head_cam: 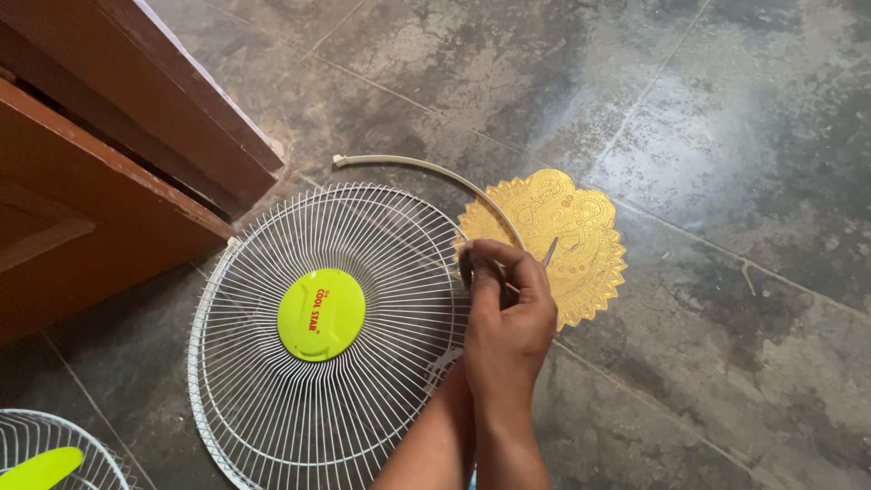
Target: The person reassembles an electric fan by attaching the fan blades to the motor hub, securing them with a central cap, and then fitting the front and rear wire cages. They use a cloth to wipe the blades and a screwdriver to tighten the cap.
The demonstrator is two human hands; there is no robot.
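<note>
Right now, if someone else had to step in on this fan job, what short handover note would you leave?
Hands: both meet at the right rim of the round white wire fan guard with the lime-green centre cap. The right hand is on top, its fingers pinched shut, apparently on a thin grey metal pin; the left hand is almost hidden beneath it.
Things: the guard lies flat on the dark stone floor. A curved white plastic rim band arcs loose over its upper edge. A gold scalloped disc lies beside it.
Done: band is off the guard.
Left: cannot tell from this view.
</note>
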